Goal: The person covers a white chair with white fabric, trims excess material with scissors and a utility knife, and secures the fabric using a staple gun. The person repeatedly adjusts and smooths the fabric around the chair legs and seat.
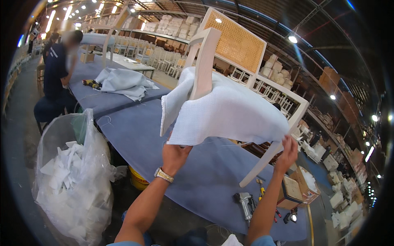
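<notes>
A pale wooden armchair [202,67] with a woven cane back [234,39] is tilted over the table before me. Light blue fabric [230,110] drapes across its seat, its loose edges hanging around the near arm post. My left hand [175,157], wearing a metal-band watch [163,174], grips the fabric's lower edge at the seat's near left; its fingers are mostly hidden behind the cloth. At the seat's right corner, beside a chair leg [261,165], my right hand [288,152] has its fingers bent and closed on the fabric. Thin loose threads hang below the seat.
On the blue-grey table [143,127] lie a staple gun [245,207], small hand tools and cardboard boxes [293,192] at right. More fabric [121,83] is heaped farther back. A clear bag of white scraps [74,176] stands at left. A co-worker [57,74] sits beyond it.
</notes>
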A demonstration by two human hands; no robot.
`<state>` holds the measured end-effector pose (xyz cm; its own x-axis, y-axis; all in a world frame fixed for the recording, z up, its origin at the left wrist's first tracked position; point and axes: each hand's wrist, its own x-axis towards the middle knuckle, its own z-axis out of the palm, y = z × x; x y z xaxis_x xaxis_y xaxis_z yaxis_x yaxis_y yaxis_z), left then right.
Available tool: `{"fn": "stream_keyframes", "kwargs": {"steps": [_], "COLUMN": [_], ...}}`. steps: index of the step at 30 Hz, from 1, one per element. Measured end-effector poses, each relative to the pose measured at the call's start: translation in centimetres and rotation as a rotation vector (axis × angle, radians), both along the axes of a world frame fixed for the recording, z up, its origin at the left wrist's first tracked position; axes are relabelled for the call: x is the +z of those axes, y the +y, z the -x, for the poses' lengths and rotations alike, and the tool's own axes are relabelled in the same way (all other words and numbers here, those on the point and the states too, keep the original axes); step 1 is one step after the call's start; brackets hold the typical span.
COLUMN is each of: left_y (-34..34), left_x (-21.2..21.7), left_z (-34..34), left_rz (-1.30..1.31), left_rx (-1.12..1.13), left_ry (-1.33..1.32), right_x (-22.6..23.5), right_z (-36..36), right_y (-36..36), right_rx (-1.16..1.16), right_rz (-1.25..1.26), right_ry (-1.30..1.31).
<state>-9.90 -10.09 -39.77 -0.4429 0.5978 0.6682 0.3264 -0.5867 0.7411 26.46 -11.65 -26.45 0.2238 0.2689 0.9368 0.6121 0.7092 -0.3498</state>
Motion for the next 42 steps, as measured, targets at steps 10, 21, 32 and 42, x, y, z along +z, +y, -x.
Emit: {"fn": "stream_keyframes", "kwargs": {"steps": [10,21,32,42], "left_y": [-0.8,-9.4,-3.8,-4.0], "left_x": [0.2,11.6,9.8,9.3], "left_z": [1.1,6.8,-2.4,-1.8], "left_rz": [0.047,-0.473,-0.25,-0.143], "left_rx": [-0.053,0.3,0.41,0.342], "left_ry": [0.085,0.331,0.411,0.528], "right_x": [16.1,13.4,14.3,17.0], "right_z": [23.3,23.7,22.6,22.4], "right_y": [1.7,5.2,5.1,8.6], "right_rx": [0.19,0.308,0.432,0.282], "right_rz": [0.176,0.473,0.485,0.635], "right_ry": [-0.947,-0.933,-1.095,-1.2]}}
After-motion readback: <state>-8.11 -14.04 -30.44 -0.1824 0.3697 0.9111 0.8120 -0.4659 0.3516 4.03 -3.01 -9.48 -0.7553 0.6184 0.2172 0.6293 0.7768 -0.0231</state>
